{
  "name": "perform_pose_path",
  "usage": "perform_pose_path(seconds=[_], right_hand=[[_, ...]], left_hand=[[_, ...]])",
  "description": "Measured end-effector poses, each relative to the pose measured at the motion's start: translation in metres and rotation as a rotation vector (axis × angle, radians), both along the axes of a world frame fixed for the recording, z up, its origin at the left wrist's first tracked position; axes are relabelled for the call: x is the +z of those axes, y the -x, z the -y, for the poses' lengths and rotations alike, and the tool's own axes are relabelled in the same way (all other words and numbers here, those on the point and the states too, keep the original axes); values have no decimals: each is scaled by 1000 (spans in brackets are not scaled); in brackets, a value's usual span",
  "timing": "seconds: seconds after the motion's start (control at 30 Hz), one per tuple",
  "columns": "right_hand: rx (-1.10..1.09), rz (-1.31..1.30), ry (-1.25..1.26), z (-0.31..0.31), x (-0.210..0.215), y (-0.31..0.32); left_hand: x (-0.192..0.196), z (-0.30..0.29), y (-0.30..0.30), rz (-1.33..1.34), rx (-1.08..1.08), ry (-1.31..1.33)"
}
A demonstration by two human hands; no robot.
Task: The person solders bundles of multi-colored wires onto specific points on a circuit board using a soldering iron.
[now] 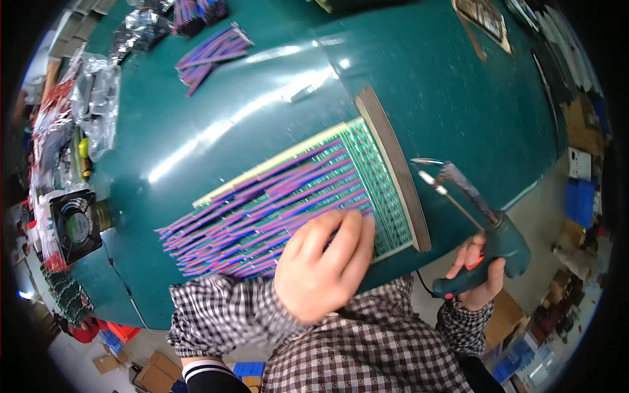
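Note:
A green circuit board panel (pixel 386 190) lies on the table in front of me, with rows of small pads along its right part. Many purple and blue wires (pixel 282 187) run side by side across it, their loose ends reaching out to the left. My left hand (pixel 321 265) is over the near part of the panel, fingers bent down and closed at the wire ends; the fingertips hide whatever they pinch. To the right, past the table edge, my right hand (pixel 481 275) is closed around the handle of a dark green soldering gun (pixel 508 245). Its metal tip points up and left, apart from the board.
A brown bar (pixel 396 170) stands along the panel's right end. Further off lies a loose bundle of purple wires (pixel 213 56). On the left are a black fan (pixel 75 223) and clear plastic bags (pixel 98 98). A framed flat object (pixel 483 23) lies at the far right.

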State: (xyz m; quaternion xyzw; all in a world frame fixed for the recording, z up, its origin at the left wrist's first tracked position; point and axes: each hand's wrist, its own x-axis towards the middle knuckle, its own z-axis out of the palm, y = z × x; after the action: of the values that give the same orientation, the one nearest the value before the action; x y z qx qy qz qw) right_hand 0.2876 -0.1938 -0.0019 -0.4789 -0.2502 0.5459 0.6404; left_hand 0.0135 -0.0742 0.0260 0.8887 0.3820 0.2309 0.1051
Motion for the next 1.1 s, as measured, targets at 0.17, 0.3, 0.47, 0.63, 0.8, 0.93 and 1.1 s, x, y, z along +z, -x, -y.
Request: perform_pose_path(seconds=[0.17,0.3,0.47,0.63,0.8,0.93,1.1], right_hand=[[-84,-183,-64,-37,-16,-27],[-50,-265,-84,-60,-27,-21],[-89,-171,-108,-50,-29,-25],[-111,-156,-66,-53,-29,-25],[-138,-76,-60,-53,-26,-18],[-51,-96,-67,-51,-31,-25],[-75,-115,-34,-46,-19,-25]], left_hand=[[34,-84,45,61,160,26],[-33,-168,104,-2,358,-57],[-29,-176,91,-12,373,-33],[-34,-207,99,-162,225,-261],[-28,-183,101,103,220,-147],[6,-145,94,558,356,435],[59,-86,68,699,327,992]])
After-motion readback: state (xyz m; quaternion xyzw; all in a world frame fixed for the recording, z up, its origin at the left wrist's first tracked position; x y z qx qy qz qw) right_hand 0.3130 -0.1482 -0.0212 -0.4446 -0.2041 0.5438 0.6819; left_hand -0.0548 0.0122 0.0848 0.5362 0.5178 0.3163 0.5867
